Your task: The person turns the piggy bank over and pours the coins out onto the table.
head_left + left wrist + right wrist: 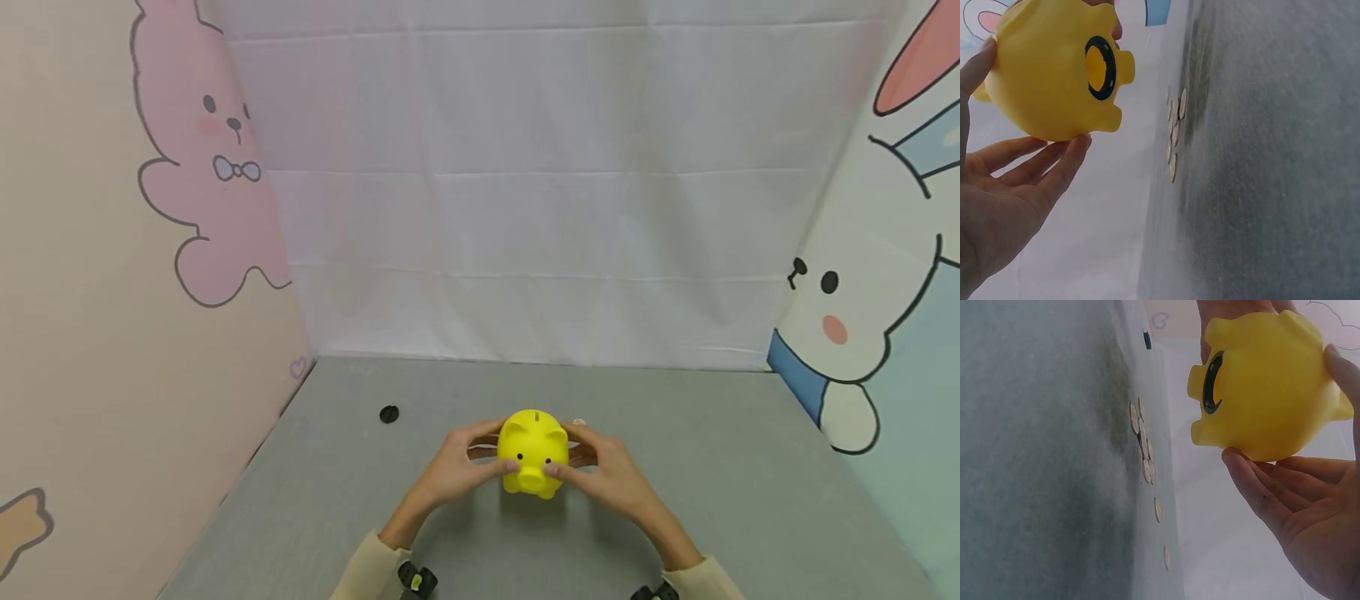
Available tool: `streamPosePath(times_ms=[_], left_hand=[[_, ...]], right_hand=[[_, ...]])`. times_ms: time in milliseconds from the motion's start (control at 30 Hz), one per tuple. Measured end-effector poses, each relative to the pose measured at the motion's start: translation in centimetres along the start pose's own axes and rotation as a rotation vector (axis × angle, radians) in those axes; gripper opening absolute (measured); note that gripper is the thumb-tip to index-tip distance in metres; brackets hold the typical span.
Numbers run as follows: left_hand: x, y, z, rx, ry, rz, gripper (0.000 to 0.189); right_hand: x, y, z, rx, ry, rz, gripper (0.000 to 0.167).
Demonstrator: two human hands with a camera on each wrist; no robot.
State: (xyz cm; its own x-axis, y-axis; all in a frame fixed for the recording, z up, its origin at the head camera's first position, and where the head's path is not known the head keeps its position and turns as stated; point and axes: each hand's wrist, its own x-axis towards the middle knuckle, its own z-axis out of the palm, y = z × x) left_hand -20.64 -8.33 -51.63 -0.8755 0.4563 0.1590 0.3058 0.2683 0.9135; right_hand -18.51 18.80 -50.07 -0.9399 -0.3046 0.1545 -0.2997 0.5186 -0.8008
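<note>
A yellow piggy bank (532, 442) is held up off the grey table between both hands, its snout facing me and its coin slot on top. My left hand (465, 462) grips its left side, thumb beside the snout. On the other side my right hand (606, 468) grips it the same way. In the left wrist view, a dark ring (1101, 67) surrounds an uncovered hole in its belly. Below the bank, several coins (1142, 440) lie on the table; in the head view they are mostly hidden behind it.
A small round black cap (388, 414) lies on the grey table (337, 500), toward the back left. One coin (578, 422) shows past the right hand. A white cloth (525, 208) hangs behind the table, with decorated walls on both sides.
</note>
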Motion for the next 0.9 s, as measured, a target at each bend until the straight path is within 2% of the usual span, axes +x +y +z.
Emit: streamPosePath(times_ms=[167,300,467,533,767,900], left_hand=[[-0.2,0.0,-0.2,-0.027,-0.026,-0.015,0.073],[-0.3,0.0,-0.4,-0.022,-0.06,-0.013,0.078],[-0.2,0.1,-0.6,0.01,-0.083,-0.011,0.083],[-0.2,0.1,-0.7,0.014,-0.085,-0.021,0.081],[-0.1,0.0,-0.9,0.054,-0.083,-0.089,0.055],[-0.3,0.1,-1.0,0.081,-0.104,-0.098,0.052]], right_hand=[[0.1,0.1,0.1,0.002,-0.019,-0.031,0.072],[0.1,0.3,0.1,-0.006,-0.028,-0.061,0.077],[0.0,0.0,0.1,-0.006,-0.029,-0.054,0.08],[0.1,-0.2,0.0,0.002,-0.037,-0.035,0.078],[0.5,-1.0,0.0,-0.005,-0.077,0.106,0.057],[0.4,-1.2,0.1,0.004,-0.104,0.118,0.055]])
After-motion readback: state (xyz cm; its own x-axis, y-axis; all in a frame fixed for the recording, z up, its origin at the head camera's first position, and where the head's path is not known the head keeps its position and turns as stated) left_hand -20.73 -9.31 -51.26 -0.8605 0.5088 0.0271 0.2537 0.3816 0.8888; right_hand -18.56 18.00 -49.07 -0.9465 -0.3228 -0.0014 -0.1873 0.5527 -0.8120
